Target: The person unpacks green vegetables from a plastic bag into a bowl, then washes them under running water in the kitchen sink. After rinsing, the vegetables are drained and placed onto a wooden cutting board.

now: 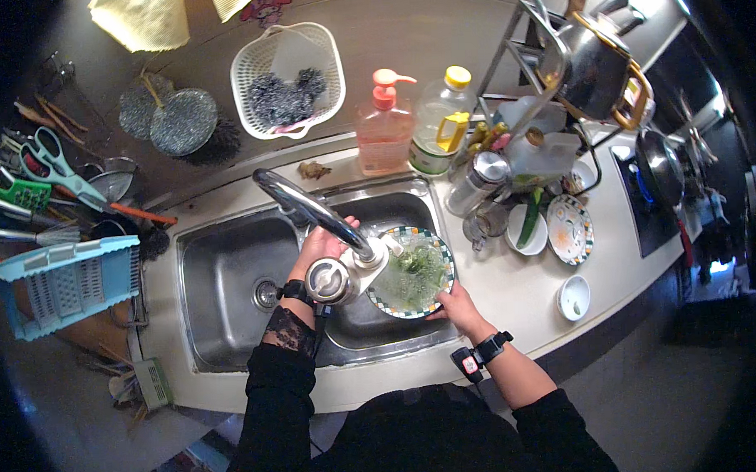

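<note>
Over the right basin of a double stainless-steel sink (pixel 228 322), my right hand (pixel 463 308) grips the near right rim of a plate with a checkered border (pixel 446 251). Water and chopped green vegetable pieces (pixel 416 263) fill the plate. My left hand (pixel 325 244) is palm up beside the chrome gooseneck faucet (pixel 308 201), with its fingers apart and nothing visible in it. A white filter attachment (pixel 371 256) on the spout hides part of that hand and the plate's left side.
Behind the sink stand a pink pump bottle (pixel 384 136) and a yellow-capped jug (pixel 442 118). On the right counter are a steel flask (pixel 479 179), a glass mug (pixel 485 226), a bowl with a green vegetable (pixel 521 246), an oval plate (pixel 570 229) and a small bowl (pixel 574 298). Graters (pixel 73 281) hang left.
</note>
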The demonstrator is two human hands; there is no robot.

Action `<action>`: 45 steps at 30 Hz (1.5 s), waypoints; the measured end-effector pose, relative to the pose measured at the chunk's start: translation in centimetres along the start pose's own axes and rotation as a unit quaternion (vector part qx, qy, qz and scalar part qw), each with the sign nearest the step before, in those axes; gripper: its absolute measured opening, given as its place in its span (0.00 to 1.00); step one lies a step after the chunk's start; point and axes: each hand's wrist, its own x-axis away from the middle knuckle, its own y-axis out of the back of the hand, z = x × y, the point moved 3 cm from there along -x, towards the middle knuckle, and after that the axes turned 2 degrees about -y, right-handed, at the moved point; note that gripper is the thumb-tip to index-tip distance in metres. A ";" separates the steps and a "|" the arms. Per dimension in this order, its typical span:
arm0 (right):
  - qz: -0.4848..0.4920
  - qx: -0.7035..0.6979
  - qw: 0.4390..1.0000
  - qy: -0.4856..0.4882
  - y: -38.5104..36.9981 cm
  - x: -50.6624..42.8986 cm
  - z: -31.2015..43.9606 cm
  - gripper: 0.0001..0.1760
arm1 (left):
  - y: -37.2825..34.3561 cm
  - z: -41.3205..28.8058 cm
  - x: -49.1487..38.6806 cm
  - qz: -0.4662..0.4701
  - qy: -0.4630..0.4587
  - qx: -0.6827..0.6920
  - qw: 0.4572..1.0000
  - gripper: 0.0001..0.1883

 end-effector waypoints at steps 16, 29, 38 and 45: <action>-0.032 -0.011 0.999 0.013 -0.3 2.9 -4.5 0.21 | -7.3 10.3 13.4 0.036 -0.174 -0.688 0.704 0.30; 0.011 -0.013 1.000 0.021 -2.0 3.0 -6.5 0.24 | -8.4 12.1 13.1 -0.007 -0.101 -0.794 0.599 0.44; 0.016 -0.003 0.999 0.032 -2.0 3.6 -6.4 0.22 | -8.0 13.0 13.2 -0.033 -0.145 -0.784 0.603 0.36; 0.020 0.016 0.999 0.037 -2.2 4.0 -6.2 0.22 | -7.6 13.4 13.9 -0.006 -0.125 -0.748 0.651 0.33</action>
